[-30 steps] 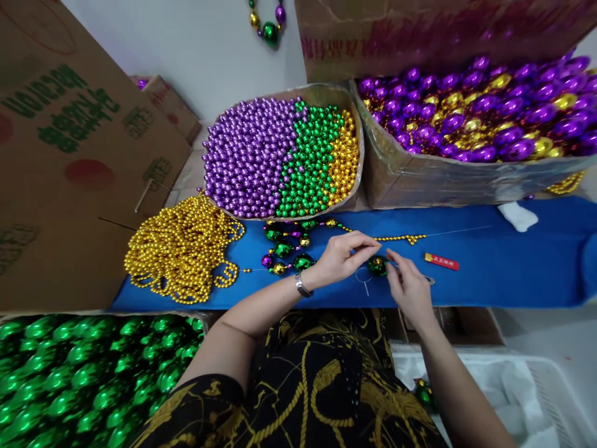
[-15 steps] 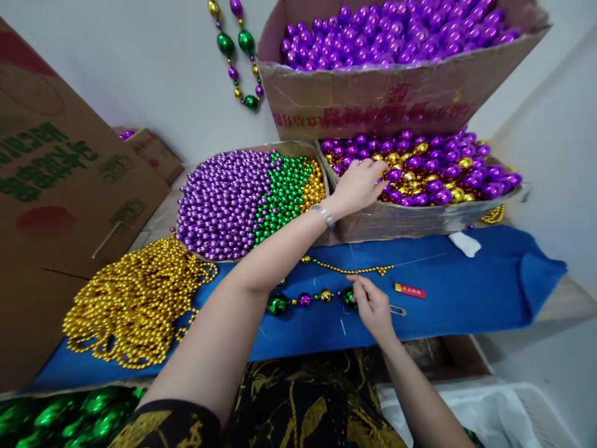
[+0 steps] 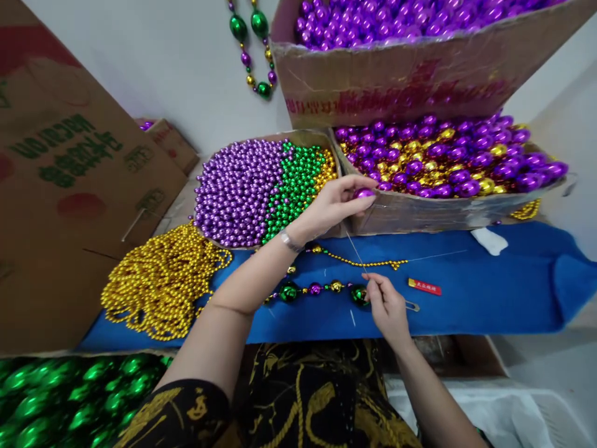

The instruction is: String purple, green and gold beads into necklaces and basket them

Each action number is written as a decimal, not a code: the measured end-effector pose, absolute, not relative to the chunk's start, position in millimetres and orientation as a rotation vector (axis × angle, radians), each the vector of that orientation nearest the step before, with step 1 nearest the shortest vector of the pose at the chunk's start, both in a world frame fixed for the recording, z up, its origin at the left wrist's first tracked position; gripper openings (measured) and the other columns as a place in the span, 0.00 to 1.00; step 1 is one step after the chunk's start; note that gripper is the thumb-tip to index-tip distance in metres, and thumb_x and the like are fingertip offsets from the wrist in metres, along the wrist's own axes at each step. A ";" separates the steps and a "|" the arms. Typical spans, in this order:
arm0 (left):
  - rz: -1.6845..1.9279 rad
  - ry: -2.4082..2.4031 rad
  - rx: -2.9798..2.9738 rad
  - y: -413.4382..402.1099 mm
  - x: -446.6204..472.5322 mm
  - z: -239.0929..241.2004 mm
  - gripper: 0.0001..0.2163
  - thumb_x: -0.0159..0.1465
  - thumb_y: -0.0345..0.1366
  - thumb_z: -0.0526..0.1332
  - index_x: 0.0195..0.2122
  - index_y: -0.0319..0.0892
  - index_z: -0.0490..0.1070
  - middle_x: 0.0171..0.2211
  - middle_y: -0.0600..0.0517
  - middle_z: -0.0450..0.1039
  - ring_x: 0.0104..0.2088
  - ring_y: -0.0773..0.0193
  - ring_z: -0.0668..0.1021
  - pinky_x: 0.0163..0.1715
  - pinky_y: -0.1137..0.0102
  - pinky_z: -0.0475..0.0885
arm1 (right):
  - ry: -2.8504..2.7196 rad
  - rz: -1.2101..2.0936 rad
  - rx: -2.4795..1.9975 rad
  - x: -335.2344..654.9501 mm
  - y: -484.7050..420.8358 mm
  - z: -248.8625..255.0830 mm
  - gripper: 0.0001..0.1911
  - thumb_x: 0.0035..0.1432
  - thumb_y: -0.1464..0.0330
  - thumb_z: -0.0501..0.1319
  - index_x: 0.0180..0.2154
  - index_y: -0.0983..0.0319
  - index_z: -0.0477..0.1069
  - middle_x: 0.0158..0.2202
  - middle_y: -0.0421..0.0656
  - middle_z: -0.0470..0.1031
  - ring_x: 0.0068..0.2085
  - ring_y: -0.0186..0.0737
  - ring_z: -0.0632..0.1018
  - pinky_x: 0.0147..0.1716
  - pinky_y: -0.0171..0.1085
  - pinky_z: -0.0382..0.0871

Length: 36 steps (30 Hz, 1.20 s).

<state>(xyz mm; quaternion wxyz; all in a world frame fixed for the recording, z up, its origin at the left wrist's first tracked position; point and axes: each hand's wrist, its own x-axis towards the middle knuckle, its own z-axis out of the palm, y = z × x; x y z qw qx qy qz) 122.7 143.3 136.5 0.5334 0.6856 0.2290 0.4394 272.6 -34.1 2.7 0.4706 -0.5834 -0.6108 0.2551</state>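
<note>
Well apart from the left hand (image 3: pixel 332 208), the right hand (image 3: pixel 387 308) clamps a needle-like wire (image 3: pixel 356 252), angled upward presumably to leave its tip free, just beside a strung green bead (image 3: pixel 359 295) on the blue-covered bench (image 3: pixel 508 305). The left pinches a purple bead (image 3: pixel 364 193) at the rim of a cardboard box (image 3: pixel 443 214), probably stationed for easy reach.

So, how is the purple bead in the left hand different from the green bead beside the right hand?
The purple bead is held up in the left hand, while the green bead lies on the blue cloth beside the right hand. The purple bead is apart from the bead strand; the green bead is in line with it. Both look shiny.
</note>
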 end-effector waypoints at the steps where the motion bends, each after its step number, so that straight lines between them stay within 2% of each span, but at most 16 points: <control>1: 1.041 0.571 1.490 127.2 106.3 127.8 0.14 0.59 0.36 0.68 0.46 0.41 0.75 0.41 0.49 0.74 0.37 0.65 0.75 0.40 0.68 0.72 | -1.517 0.606 -1.430 271.7 -35.6 3.0 0.15 0.68 0.61 0.52 0.47 0.60 0.73 0.27 0.40 0.76 0.26 0.34 0.77 0.28 0.32 0.72; 5: 1.053 0.666 1.009 81.5 60.6 81.8 0.16 0.55 0.41 0.72 0.42 0.42 0.75 0.39 0.50 0.75 0.35 0.68 0.76 0.35 0.72 0.74 | -1.643 0.475 -1.399 266.4 -39.4 4.0 0.12 0.68 0.64 0.54 0.45 0.60 0.74 0.37 0.44 0.81 0.32 0.37 0.81 0.35 0.35 0.76; 10: 1.109 0.707 0.804 57.7 39.6 49.1 0.18 0.54 0.43 0.73 0.44 0.43 0.77 0.39 0.50 0.77 0.36 0.69 0.77 0.34 0.75 0.74 | -1.805 0.305 -1.328 258.3 -40.8 3.7 0.11 0.67 0.67 0.54 0.45 0.60 0.74 0.42 0.46 0.82 0.41 0.41 0.83 0.42 0.38 0.77; 16: 1.151 0.721 0.799 49.2 29.2 48.6 0.18 0.54 0.43 0.73 0.45 0.44 0.79 0.34 0.53 0.75 0.31 0.72 0.74 0.32 0.76 0.73 | -1.879 0.209 -1.295 252.6 -41.3 3.5 0.11 0.67 0.69 0.55 0.46 0.61 0.74 0.41 0.46 0.82 0.41 0.41 0.83 0.42 0.37 0.77; 21: 1.136 0.748 0.911 49.7 21.5 52.7 0.17 0.56 0.43 0.72 0.46 0.46 0.78 0.36 0.52 0.76 0.34 0.69 0.76 0.36 0.72 0.75 | -1.931 0.179 -1.313 253.8 -41.0 6.7 0.12 0.68 0.69 0.54 0.47 0.60 0.74 0.40 0.45 0.82 0.39 0.40 0.82 0.41 0.37 0.76; 25: 1.149 0.818 1.224 44.8 24.2 59.9 0.19 0.53 0.36 0.74 0.46 0.44 0.77 0.40 0.51 0.76 0.38 0.67 0.76 0.42 0.70 0.74 | -1.993 0.093 -1.303 252.8 -38.6 8.4 0.13 0.67 0.69 0.55 0.48 0.61 0.75 0.37 0.45 0.82 0.33 0.39 0.81 0.39 0.37 0.74; 27: 1.166 0.840 1.300 39.7 29.1 60.3 0.20 0.51 0.34 0.75 0.46 0.43 0.76 0.42 0.50 0.76 0.40 0.67 0.76 0.42 0.71 0.73 | -1.998 0.075 -1.319 249.5 -37.7 6.6 0.13 0.67 0.69 0.54 0.48 0.62 0.75 0.38 0.46 0.82 0.34 0.39 0.81 0.39 0.37 0.75; 32: 1.176 0.780 1.101 29.6 37.3 48.1 0.17 0.56 0.38 0.72 0.45 0.42 0.74 0.45 0.48 0.75 0.40 0.67 0.76 0.40 0.72 0.75 | -1.984 0.037 -1.278 242.7 -40.2 -1.2 0.12 0.68 0.71 0.54 0.48 0.63 0.73 0.38 0.47 0.81 0.37 0.39 0.82 0.40 0.37 0.76; 36: 1.112 0.729 0.956 27.6 36.5 40.6 0.16 0.58 0.38 0.71 0.46 0.42 0.75 0.40 0.50 0.76 0.37 0.68 0.78 0.37 0.72 0.77 | -2.006 0.037 -1.228 243.9 -43.4 -1.9 0.12 0.67 0.73 0.54 0.49 0.62 0.72 0.37 0.46 0.81 0.36 0.40 0.81 0.38 0.37 0.75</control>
